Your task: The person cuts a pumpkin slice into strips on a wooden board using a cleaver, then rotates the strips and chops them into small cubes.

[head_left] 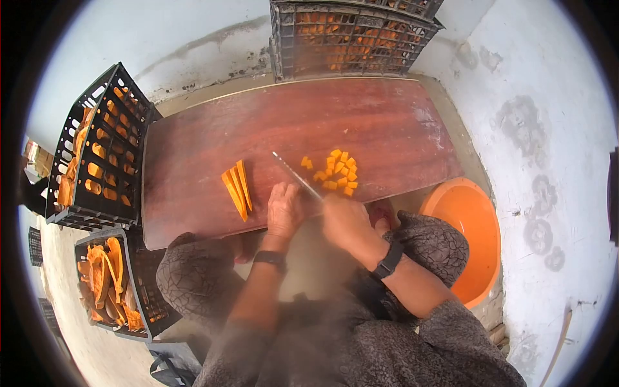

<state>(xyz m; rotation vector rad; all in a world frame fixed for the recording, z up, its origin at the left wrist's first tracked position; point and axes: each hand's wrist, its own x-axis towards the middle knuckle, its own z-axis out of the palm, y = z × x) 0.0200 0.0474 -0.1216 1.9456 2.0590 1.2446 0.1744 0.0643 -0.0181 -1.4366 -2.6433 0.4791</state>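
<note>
My right hand (pixel 348 226) is wrapped round a knife, its handle hidden in the fist. The narrow knife blade (pixel 298 175) slants up and left over the red-brown board. Close to the blade's left side, my left hand (pixel 284 209) rests at the board's near edge with fingers curled down; whatever is under them is hidden. Several long orange strips, pumpkin by their look (pixel 236 189), lie left of that hand. Beyond the blade, to the right, is a loose group of small orange cubes (pixel 338 169), with a couple of bits (pixel 306 162) nearer the blade.
The red-brown board (pixel 193 148) spans the space before my knees. A black crate (pixel 106 148) of orange pieces stands at its left, another crate (pixel 132 290) below it. Stacked crates (pixel 351 39) stand behind. An orange basin (pixel 467 238) sits at the right, near the wall (pixel 548 161).
</note>
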